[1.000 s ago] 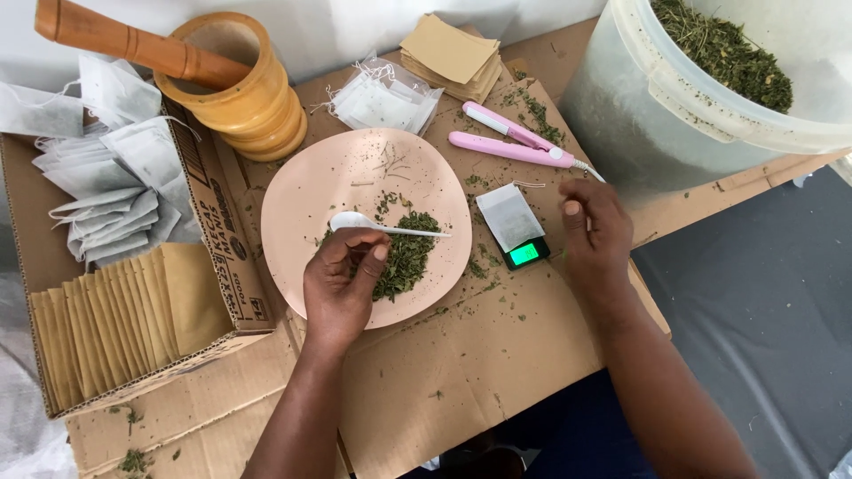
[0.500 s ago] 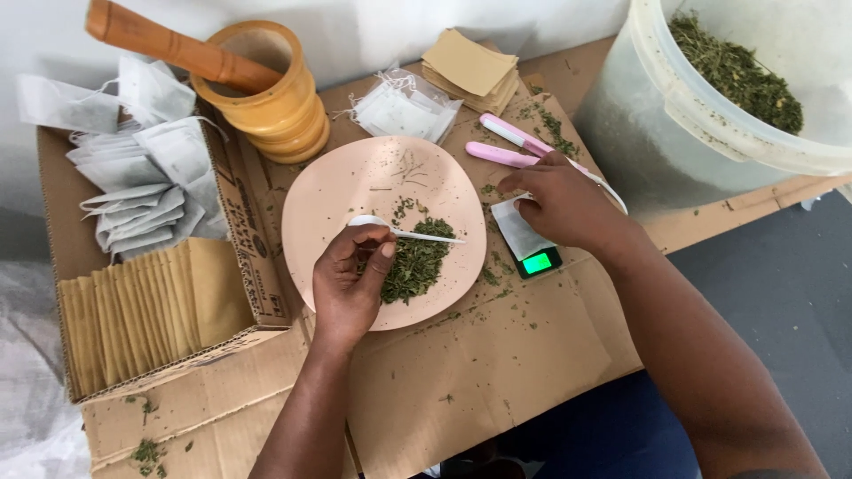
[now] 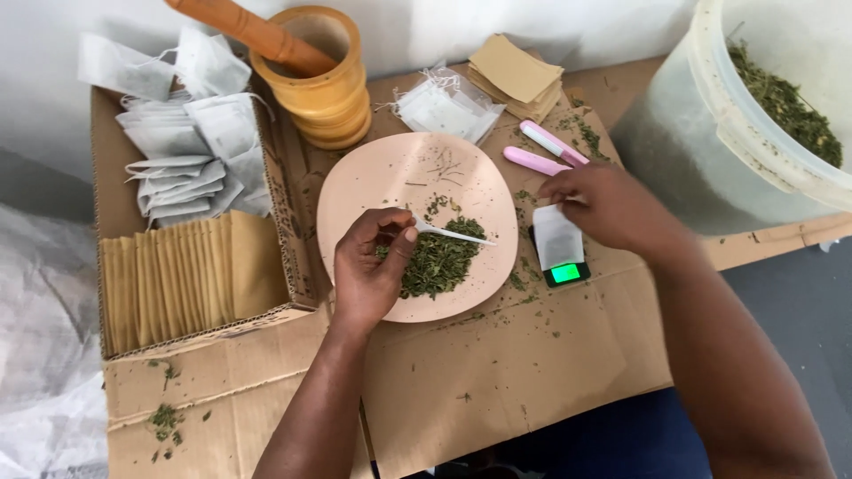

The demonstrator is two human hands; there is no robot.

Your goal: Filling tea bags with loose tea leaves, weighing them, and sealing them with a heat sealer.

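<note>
My right hand (image 3: 612, 208) covers the top of the small scale (image 3: 561, 248) and whatever my fingertips pinch there; I cannot tell. The white bucket (image 3: 710, 151) is cut off by the right edge, the pestle (image 3: 257, 31) by the top edge.

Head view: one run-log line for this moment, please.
left hand: holds white spoon over dried herbs on pink plate | right hand: at small scale

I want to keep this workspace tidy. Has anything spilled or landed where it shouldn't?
Yes. Dried green herb flakes are scattered on the cardboard beside the pink plate, and a small clump lies on the flap at lower left.
</note>
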